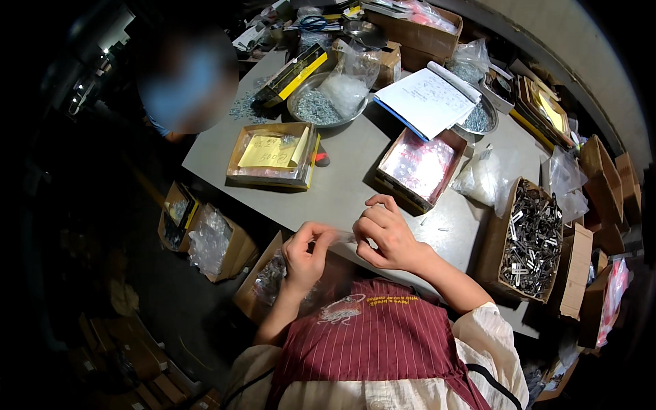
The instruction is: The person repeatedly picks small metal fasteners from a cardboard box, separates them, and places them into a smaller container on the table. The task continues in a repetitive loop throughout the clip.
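Note:
Both hands are raised at the table's near edge, a thin, see-through piece of plastic [344, 236] stretched between them, likely a small clear bag. My left hand [305, 254] pinches one end between thumb and fingers. At the other end, the fingers of my right hand [388, 236] are curled closed on it. What may be inside the plastic is too small to make out. Just beyond my right hand stands an open box [418, 167] of shiny printed packets. To the right, a carton [530, 239] holds many small black and silver metal pieces.
The grey table [260, 199] carries a box with a yellow note [272, 152], metal bowls [324, 116] of small metal parts, a clipboard with papers [427, 101] and a bag of white pieces [480, 176]. Cartons [222, 239] stand below on the left. A person [188, 85] is across the table.

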Available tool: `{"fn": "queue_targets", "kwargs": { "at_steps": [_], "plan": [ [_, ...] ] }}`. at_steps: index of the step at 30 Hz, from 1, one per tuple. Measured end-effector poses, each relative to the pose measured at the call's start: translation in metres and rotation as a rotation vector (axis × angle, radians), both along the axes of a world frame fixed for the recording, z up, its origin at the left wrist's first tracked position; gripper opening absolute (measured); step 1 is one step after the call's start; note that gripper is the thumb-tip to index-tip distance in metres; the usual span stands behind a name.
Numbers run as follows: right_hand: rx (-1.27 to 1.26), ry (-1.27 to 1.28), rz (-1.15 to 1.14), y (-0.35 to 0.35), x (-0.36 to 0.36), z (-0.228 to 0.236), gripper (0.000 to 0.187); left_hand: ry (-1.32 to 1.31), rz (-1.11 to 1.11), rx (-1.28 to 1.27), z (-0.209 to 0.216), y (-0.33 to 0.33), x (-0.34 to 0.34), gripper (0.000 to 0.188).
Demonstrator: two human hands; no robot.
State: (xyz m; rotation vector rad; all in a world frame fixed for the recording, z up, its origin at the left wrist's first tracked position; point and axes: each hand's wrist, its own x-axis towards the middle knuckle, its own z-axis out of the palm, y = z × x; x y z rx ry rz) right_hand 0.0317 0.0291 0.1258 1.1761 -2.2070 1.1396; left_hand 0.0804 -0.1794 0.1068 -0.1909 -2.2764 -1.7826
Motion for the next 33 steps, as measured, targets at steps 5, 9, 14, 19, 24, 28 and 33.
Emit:
{"fn": "queue_targets", "kwargs": {
  "at_steps": [5,9,14,19,24,28,33],
  "plan": [
    [0.029,-0.032,0.024,-0.002,-0.005,-0.004,0.011,-0.052,-0.013,0.053,-0.003,-0.012,0.001,0.008],
    [0.051,-0.065,0.05,-0.005,-0.009,-0.008,0.01,-0.154,-0.035,0.15,-0.012,-0.021,0.003,0.01],
    [0.135,-0.181,-0.214,0.031,-0.069,-0.04,0.011,-0.155,-0.058,0.415,-0.037,-0.06,0.008,0.021],
    [0.634,-0.072,-0.948,0.113,-0.141,-0.121,0.027,-0.194,0.086,0.379,-0.065,-0.086,0.013,0.027],
    [0.483,-0.226,-0.682,0.143,-0.137,-0.127,0.017,-0.344,0.118,0.304,-0.083,-0.073,0.008,0.024],
    [0.056,-0.452,-0.596,0.14,-0.104,-0.084,0.019,-0.436,0.0,0.248,-0.093,-0.039,-0.009,0.026],
    [-0.39,-0.672,-0.448,0.142,-0.043,-0.052,0.027,-0.444,-0.228,0.121,-0.079,0.028,-0.039,0.031]
  ]
}}
